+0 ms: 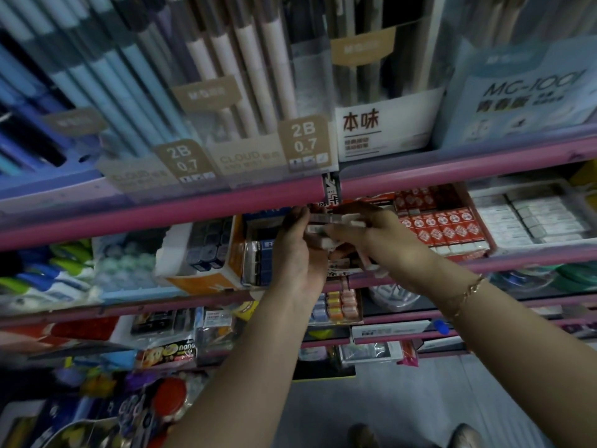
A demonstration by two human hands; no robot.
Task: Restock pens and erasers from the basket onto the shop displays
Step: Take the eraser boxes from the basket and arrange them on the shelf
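Hands, left [298,250] and right [371,240], both gripping erasers [336,221] under pink shelf rail [161,210]; red eraser boxes [442,227] beside.

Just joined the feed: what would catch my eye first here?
Both hands meet mid-frame under the pink shelf rail: left hand and right hand together grip a stack of small erasers. Right of them sits a tray of red-sleeved erasers; above stand tall boxes of 2B 0.7 mechanical pencils.
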